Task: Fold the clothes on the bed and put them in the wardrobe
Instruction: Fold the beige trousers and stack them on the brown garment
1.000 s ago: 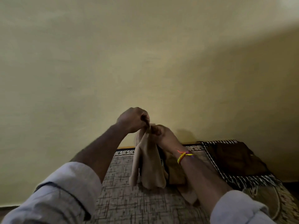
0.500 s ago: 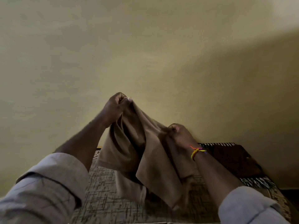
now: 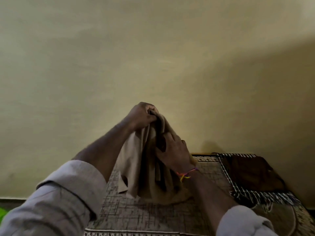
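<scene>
A tan garment (image 3: 136, 167) hangs in front of me above the bed (image 3: 139, 215), its lower folds resting on the patterned cover. My left hand (image 3: 142, 116) is raised and clenched on the garment's top edge. Lower and to the right, my right hand (image 3: 173, 152), with a coloured thread at the wrist, lies on the cloth with fingers pressed into its folds and holds it. The wardrobe is not in view.
A dark brown cloth with a black-and-white fringed border (image 3: 250, 174) lies on the bed at the right. A plain yellowish wall (image 3: 153, 57) rises right behind the bed. Something bright green (image 3: 3, 213) shows at the far left edge.
The garment, spread wide between my hands half a second ago, is now gathered narrow. My left hand moved right and my right hand shifted in beneath it, both close together.
</scene>
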